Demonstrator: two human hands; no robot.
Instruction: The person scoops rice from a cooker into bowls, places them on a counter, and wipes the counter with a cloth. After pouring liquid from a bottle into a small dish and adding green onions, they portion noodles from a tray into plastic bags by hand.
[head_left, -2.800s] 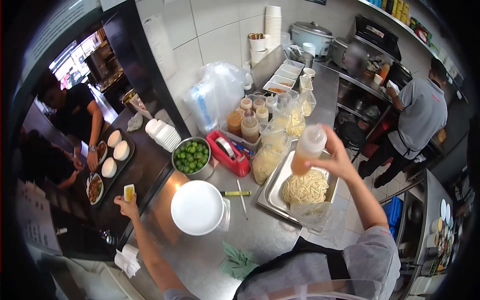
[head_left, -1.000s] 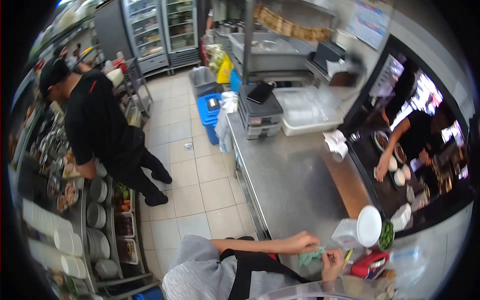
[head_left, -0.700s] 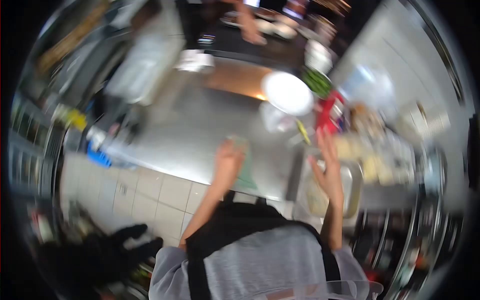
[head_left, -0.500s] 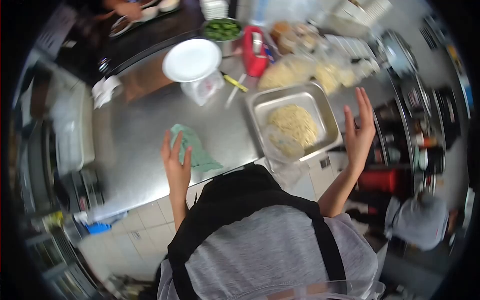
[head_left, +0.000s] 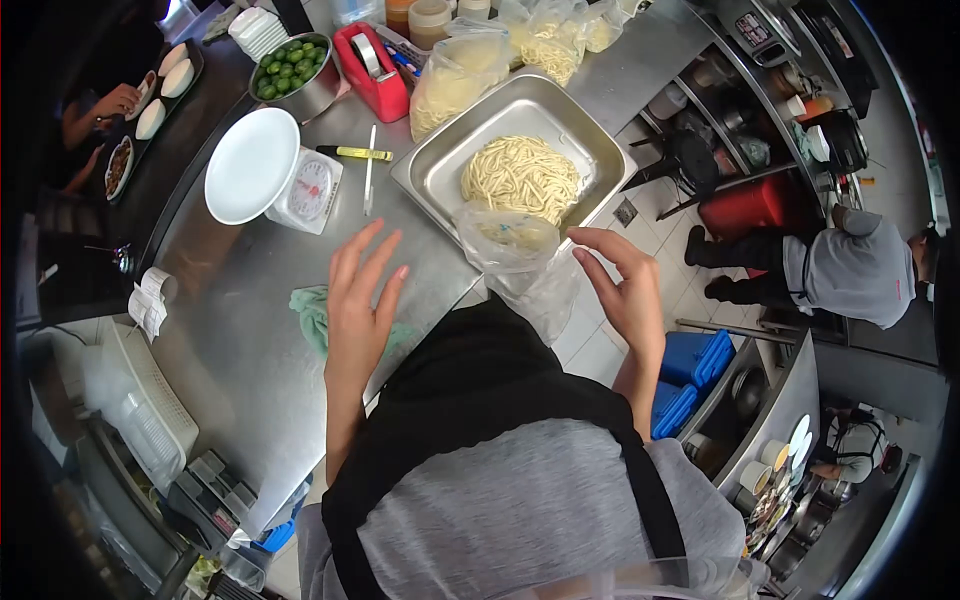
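My left hand (head_left: 358,295) hovers over the steel table's front part, fingers spread and holding nothing, with a green cloth (head_left: 312,312) partly behind it. My right hand (head_left: 628,290) is just off the near right edge of a steel tray (head_left: 425,178), thumb and forefinger apart with nothing between them. Inside the tray lies a pile of noodles (head_left: 520,178). A clear plastic bag (head_left: 520,262) with some noodles in it hangs over the tray's near rim, between my two hands.
Left of the tray stand a scale (head_left: 308,192) with a white plate (head_left: 252,165), a marker (head_left: 362,153), a bowl of green limes (head_left: 292,70) and a red tape dispenser (head_left: 372,75). Noodle bags (head_left: 460,75) sit behind. Co-workers (head_left: 850,265) are at the right.
The view has turned, so the table and tray appear shifted left. My right hand has come in closer to the plastic bag and the tray's near edge. Both hands remain empty.
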